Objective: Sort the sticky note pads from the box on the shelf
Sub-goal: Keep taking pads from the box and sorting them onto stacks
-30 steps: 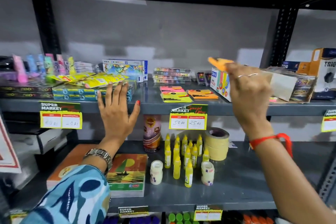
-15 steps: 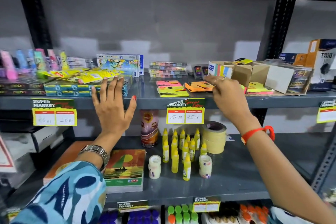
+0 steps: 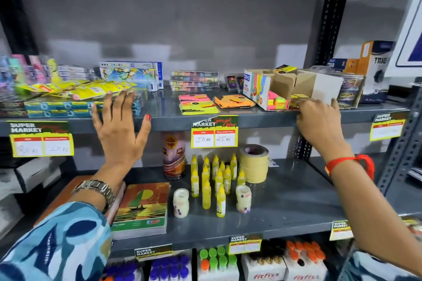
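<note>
Right hand [image 3: 319, 121] now back at the box [image 3: 294, 89] mouth, having left the orange pad [image 3: 234, 101] beside the pink-yellow stack [image 3: 197, 104]; fingers curled inside, hold unclear; left hand [image 3: 118, 130] spread against the shelf [image 3: 173, 118] edge; next pad due

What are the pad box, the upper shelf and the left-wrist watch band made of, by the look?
Box: cardboard, likely; raw brown matte inside the flaps, printed glossy outside. Upper shelf: painted metal, probably steel; smooth grey sheen with faint reflections, on perforated uprights. Watch band: metal links, silvery and shiny; the exact alloy can't be told.
</note>
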